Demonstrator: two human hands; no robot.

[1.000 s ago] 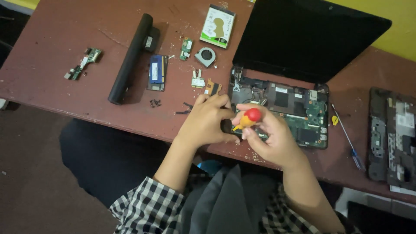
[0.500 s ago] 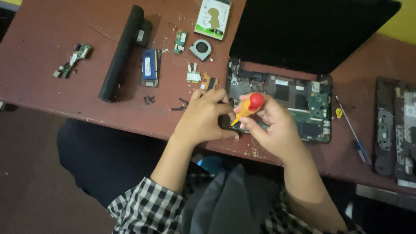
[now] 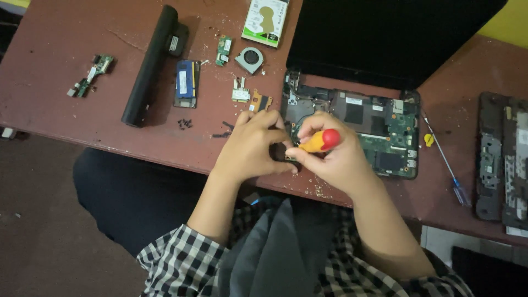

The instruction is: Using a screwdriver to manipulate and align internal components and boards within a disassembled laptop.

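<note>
Two hands were busy at the front edge of the opened laptop [image 3: 352, 132]. The right hand [image 3: 335, 159] had its grip pressed around a small screwdriver [image 3: 320, 141] with a yellow handle and a red cap. The cap stuck out above the fingers, just in front of the laptop's green circuit board [image 3: 385, 135]. The left hand [image 3: 253, 146] was curled beside it, its fingertips pinched together on a small dark part [image 3: 279, 153] at the laptop's front left corner. What that part was could not be told, because the fingers hid most of it. The two hands touched each other there.

The laptop's black screen [image 3: 385, 38] was folded back behind the board. Left of the laptop, on the reddish worktop [image 3: 49, 49], lay a small round fan [image 3: 250, 59], a blue memory stick [image 3: 186, 82], a long black battery [image 3: 149, 66] and a little green board [image 3: 89, 75] far off to the side. A hard drive [image 3: 267, 21] with a green and white label lay behind the fan. A few tiny black screws [image 3: 185, 124] sat near the battery's front end. Right of the laptop lay a thin blue-handled screwdriver [image 3: 446, 165], and further right a dark cover panel [image 3: 503, 159].
</note>
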